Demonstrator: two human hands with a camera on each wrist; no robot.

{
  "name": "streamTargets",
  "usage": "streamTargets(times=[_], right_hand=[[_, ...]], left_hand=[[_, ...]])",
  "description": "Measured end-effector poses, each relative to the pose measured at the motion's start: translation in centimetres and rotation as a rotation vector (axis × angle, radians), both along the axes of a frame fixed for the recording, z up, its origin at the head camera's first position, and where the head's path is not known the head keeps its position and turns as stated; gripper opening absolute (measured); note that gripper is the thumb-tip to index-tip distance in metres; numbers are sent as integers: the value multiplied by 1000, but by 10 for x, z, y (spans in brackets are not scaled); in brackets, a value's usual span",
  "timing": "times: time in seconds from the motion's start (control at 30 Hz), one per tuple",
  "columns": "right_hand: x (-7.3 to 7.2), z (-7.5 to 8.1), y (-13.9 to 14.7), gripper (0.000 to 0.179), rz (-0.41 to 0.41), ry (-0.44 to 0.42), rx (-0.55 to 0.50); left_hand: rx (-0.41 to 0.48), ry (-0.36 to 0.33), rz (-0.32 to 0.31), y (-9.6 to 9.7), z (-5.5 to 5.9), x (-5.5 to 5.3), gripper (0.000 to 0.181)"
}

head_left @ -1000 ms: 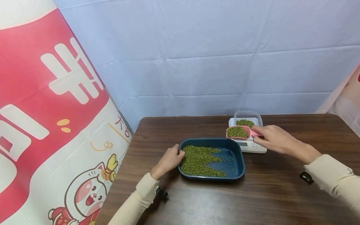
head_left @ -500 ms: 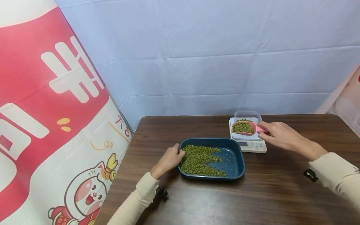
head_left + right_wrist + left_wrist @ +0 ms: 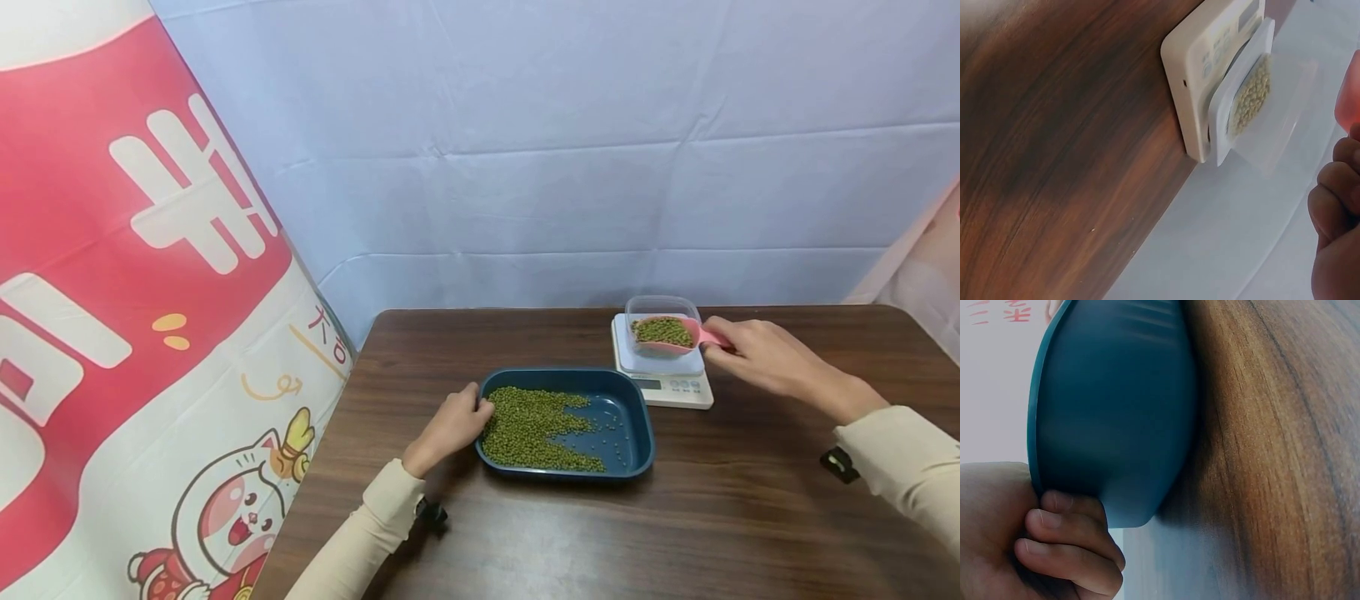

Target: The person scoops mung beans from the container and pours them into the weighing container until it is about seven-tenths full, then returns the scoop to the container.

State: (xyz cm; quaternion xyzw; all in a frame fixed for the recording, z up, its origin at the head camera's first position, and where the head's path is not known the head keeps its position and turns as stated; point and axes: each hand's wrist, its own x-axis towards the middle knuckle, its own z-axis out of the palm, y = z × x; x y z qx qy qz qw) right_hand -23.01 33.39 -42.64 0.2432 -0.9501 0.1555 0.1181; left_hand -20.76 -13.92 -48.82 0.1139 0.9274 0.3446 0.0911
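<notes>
My right hand grips the handle of a pink scoop loaded with green mung beans. The scoop is above a clear plastic container, which stands on a white kitchen scale. In the right wrist view, beans lie in the bottom of that container. At the left, my left hand holds the left rim of a dark blue tray, its fingers curled against the outer wall. Mung beans cover the tray's left part; only scattered ones lie at its right.
Everything stands on a dark brown wooden table. A pale cloth backdrop hangs behind its far edge. On the left is a red and white printed banner. Black wrist mounts sit under both sleeves.
My right hand has carried the full scoop rightward and away from me, from beside the tray's far right corner to over the container. The left hand and tray have stayed in place.
</notes>
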Motion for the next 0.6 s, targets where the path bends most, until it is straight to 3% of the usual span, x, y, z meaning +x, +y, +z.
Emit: streamTargets(times=[0.6], right_hand=[[-11,-6,24,20,-67,25,23]], left_hand=[[13,-5,-2,-1,-2,0,22]])
